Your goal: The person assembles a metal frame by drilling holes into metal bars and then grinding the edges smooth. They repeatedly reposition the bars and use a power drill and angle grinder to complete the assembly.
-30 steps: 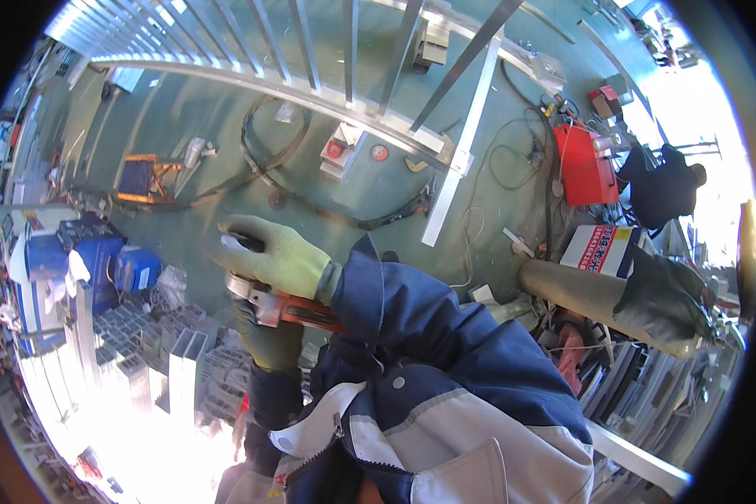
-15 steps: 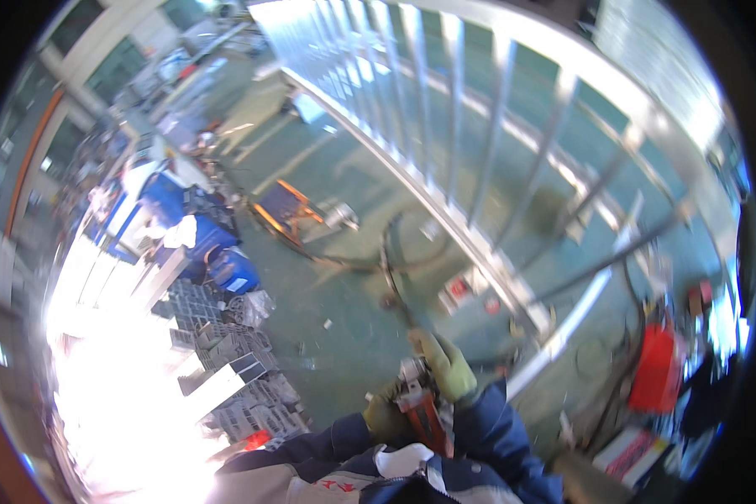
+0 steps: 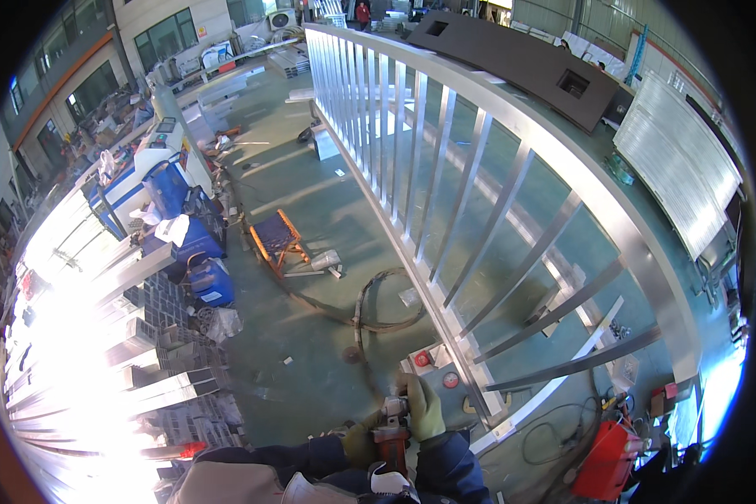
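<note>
Close to my body, at the lower middle, is an angle grinder [image 3: 392, 430] with a red body and a grey metal head. My right hand [image 3: 426, 409], in a yellow-green glove, is closed at the grinder's head on its right side. In a matching glove, my left hand [image 3: 360, 443] wraps the body from the left, its fingers partly hidden. Just right of and beyond my hands stands a long metal railing [image 3: 455, 322] with many upright bars. The grinder looks apart from it. Whatever disc the tool carries cannot be made out.
A dark hose [image 3: 359, 323] curls over the green floor ahead, near a folding stool [image 3: 275, 237]. Stacked metal profiles [image 3: 164, 386] and blue containers [image 3: 210, 280] line the left. At the right are a red box-shaped machine [image 3: 606, 460], loose cables and a curved metal strip [image 3: 554, 382].
My view has tilted up, showing more of the far yard, and the picture is sharper. My hands and the grinder sit lower and slightly further left in view, with the grip kept.
</note>
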Motion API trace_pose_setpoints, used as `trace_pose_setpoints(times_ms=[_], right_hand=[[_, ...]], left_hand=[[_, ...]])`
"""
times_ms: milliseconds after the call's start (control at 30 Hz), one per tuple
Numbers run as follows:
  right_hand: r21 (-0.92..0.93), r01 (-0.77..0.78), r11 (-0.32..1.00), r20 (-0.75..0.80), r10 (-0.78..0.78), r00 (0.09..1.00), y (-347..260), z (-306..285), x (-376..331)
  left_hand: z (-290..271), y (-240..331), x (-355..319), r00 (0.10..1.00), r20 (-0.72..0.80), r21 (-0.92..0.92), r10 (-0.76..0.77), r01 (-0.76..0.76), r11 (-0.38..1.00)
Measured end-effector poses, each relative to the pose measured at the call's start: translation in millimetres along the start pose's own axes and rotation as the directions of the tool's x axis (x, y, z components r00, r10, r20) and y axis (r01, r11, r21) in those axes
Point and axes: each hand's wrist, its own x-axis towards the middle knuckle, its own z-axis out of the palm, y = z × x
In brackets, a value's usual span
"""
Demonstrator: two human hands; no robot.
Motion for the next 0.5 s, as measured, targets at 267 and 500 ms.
trace_pose_setpoints(times_ms=[267, 500], right_hand=[[-0.218, 0.264, 0.940, -0.062, -0.283, 0.957, 13.7, -2.6, 9.4], [0.519, -0.180, 0.836, -0.388, 0.418, 0.822, 42.8, -18.4, -1.0]], left_hand=[[48.3, 8.7, 19.7, 0.867, 0.453, -0.284, 0.210, -0.083, 0.955], [-38.0, 39.2, 66.9, 0.991, 0.030, -0.411, 0.131, -0.107, 0.906]])
